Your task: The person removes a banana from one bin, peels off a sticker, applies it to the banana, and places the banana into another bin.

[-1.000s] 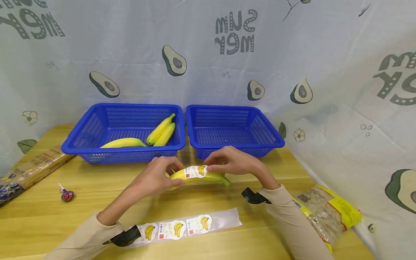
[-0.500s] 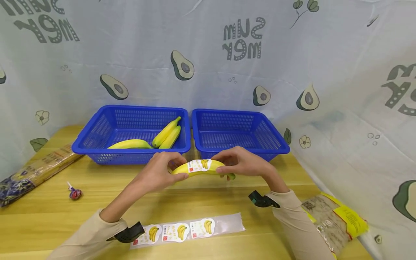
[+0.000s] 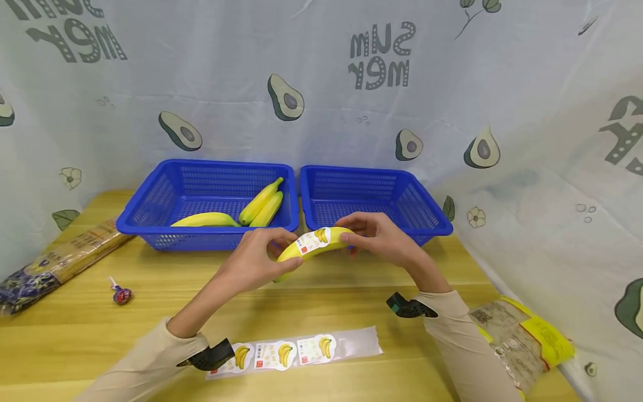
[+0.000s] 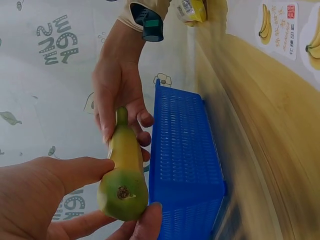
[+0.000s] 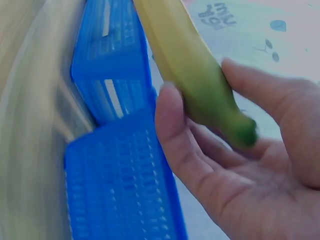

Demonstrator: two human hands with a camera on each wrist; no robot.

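- An avocado-print curtain (image 3: 351, 120) hangs behind a wood-grain table (image 3: 301, 312).
- The left hand (image 3: 256, 259) and right hand (image 3: 382, 237) pinch opposite ends of a stickered banana (image 5: 187, 65), lifted above the table.
- The right hand partly hides the right basket (image 3: 356, 187); the left basket (image 3: 176, 241) holds bananas.
- Nearer lies a sticker strip (image 3: 356, 343); leftward, a lollipop (image 3: 122, 295).
- A sleeve (image 3: 477, 357) overlaps a yellow-ended bag (image 3: 527, 335).

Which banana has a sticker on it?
The banana held between the left hand and right hand: a printed sticker shows on it; the three bananas in the left basket show none.
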